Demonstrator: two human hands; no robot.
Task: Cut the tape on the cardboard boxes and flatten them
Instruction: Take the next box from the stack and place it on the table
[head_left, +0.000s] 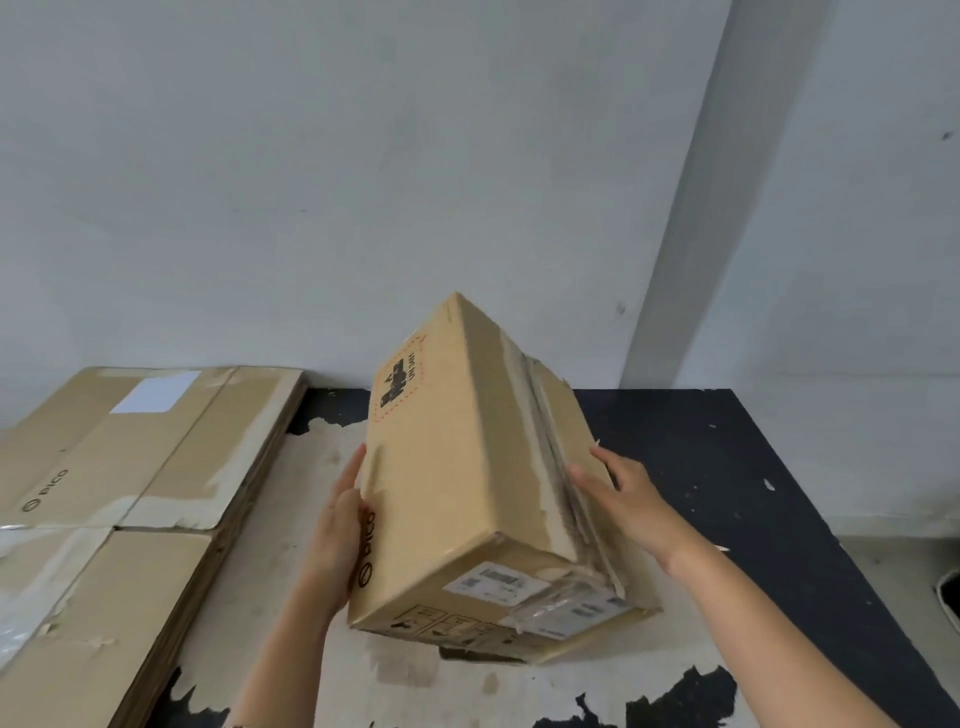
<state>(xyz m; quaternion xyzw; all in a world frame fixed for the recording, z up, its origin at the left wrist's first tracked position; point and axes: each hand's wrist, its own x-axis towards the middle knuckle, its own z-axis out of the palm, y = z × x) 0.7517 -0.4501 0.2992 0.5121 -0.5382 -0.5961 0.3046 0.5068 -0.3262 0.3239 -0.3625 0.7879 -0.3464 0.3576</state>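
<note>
A closed brown cardboard box (467, 478) is tilted in front of me above the table, its far end raised. Clear tape (540, 415) runs along its right-hand face, and white shipping labels (498, 582) cover the near end. My left hand (337, 535) presses flat against the box's left side, fingers straight. On the taped right face lies my right hand (623, 493), fingers extended. The box's near bottom corner seems to touch the table. No cutting tool is in view.
A stack of flattened cardboard boxes (104, 493) lies on the left of the table. The table top (727, 467) is black with worn pale patches and ends at the right over a grey floor. A pale wall stands directly behind.
</note>
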